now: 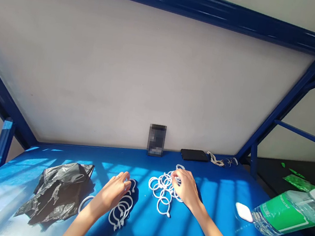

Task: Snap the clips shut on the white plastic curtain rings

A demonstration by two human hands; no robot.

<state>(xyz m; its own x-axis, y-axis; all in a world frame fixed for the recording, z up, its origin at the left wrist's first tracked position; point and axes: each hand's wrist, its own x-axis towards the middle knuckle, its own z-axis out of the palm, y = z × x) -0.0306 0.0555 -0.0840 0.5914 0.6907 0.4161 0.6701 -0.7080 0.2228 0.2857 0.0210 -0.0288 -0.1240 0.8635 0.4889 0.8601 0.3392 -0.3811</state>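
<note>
White plastic curtain rings with small tabs lie in two groups on the blue surface [140, 230]. My right hand [187, 187] reaches into the loose, overlapping pile of rings [164, 200], thumb and fingers pinched at its right side around a ring. Its fingertips partly cover the pile. My left hand [115, 188] has its fingers curled together at the upper end of a row of rings [121, 209]. Whatever lies within those fingers is hidden. Left of my left wrist, another ring [82, 202] shows partly beside a crumpled black plastic bag [59, 192].
Against the wall stands a blurred dark upright device [156, 140]. A black phone [194, 155], a white cable [215, 159] and glasses [230, 161] lie along the back edge. At right are a white rounded case [244, 212] and a green-labelled bottle [286, 214]. Blue bars frame the place.
</note>
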